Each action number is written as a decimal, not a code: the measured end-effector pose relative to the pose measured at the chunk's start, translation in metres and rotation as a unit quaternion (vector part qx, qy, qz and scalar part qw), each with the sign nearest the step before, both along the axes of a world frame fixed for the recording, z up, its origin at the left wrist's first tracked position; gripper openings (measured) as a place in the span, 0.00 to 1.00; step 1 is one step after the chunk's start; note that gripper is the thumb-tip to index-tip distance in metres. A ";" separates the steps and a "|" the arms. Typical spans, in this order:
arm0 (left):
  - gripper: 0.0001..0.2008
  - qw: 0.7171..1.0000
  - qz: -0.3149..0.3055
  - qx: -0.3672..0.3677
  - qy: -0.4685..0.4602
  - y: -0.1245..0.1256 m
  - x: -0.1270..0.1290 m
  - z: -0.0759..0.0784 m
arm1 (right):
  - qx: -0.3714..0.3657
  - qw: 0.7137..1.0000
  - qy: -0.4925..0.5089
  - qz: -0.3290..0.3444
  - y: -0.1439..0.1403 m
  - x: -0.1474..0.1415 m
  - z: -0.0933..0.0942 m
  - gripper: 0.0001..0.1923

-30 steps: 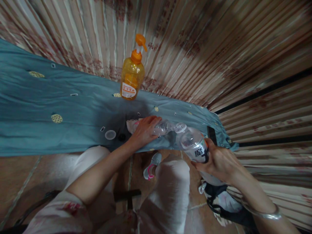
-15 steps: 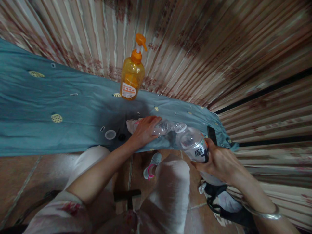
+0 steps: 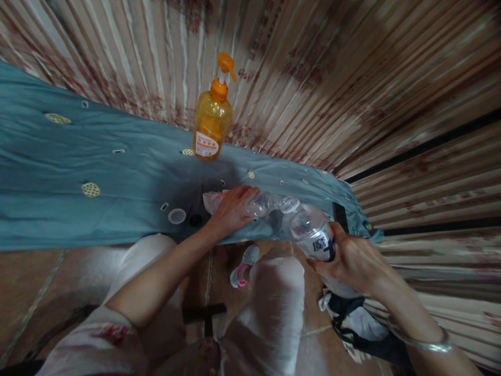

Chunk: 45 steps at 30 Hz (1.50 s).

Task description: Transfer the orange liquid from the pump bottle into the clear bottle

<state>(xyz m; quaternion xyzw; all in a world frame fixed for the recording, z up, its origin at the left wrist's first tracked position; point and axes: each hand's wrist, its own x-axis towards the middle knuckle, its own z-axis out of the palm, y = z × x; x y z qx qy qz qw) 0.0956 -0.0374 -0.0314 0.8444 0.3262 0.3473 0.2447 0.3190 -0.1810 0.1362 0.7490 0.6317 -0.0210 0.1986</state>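
Observation:
My left hand (image 3: pixel 234 209) is wrapped round a clear plastic bottle (image 3: pixel 259 205) that lies on its side, its neck pointing right. A pinkish end shows left of my fingers. My right hand (image 3: pixel 346 256) grips a larger clear bottle (image 3: pixel 310 230) with a white label bearing a dark character, tilted up to the left. The two bottle mouths meet end to end near a white rim. Whether liquid passes between them I cannot tell. Left of my left hand lie a white round cap (image 3: pixel 177 216) and a small black cap-like piece (image 3: pixel 195 220).
An orange pump bottle (image 3: pixel 212 122) stands at the back of the blue cloth (image 3: pixel 129 172), before a pleated curtain (image 3: pixel 313 68). A dark flat object (image 3: pixel 340 216) lies at the right end. Below are my knees, the tiled floor and a bag (image 3: pixel 360 324).

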 end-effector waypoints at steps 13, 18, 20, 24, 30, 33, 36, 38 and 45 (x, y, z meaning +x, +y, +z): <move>0.34 1.000 -0.003 0.004 0.007 0.000 0.000 -0.001 | 0.003 1.000 0.004 0.001 -0.001 0.002 -0.001 0.31; 0.34 1.000 -0.003 0.003 0.006 0.000 0.000 0.000 | -0.008 1.000 0.011 -0.016 0.000 -0.001 0.000 0.31; 0.34 1.000 -0.004 0.000 0.010 0.000 0.000 0.000 | -0.004 1.000 0.005 -0.010 0.000 0.000 -0.001 0.31; 0.34 1.000 0.000 -0.001 0.007 0.000 0.000 -0.001 | 0.009 1.000 -0.005 0.005 -0.001 0.002 -0.003 0.30; 0.34 1.000 -0.002 0.008 -0.002 0.001 0.000 -0.005 | 0.014 1.000 0.013 0.009 -0.002 0.003 -0.001 0.30; 0.34 1.000 0.002 0.007 0.000 0.001 0.001 -0.005 | 0.014 1.000 0.024 0.009 -0.001 0.003 -0.001 0.29; 0.35 1.000 0.000 0.003 0.000 0.000 0.001 -0.004 | 0.019 0.999 0.026 0.013 -0.002 0.003 -0.001 0.28; 0.35 1.000 -0.002 -0.001 -0.002 0.000 0.000 -0.003 | 0.026 0.999 0.026 0.018 -0.002 0.003 -0.001 0.28; 0.35 1.000 -0.002 -0.013 0.006 0.000 0.000 0.002 | 0.018 1.000 0.015 0.008 -0.001 0.001 0.000 0.28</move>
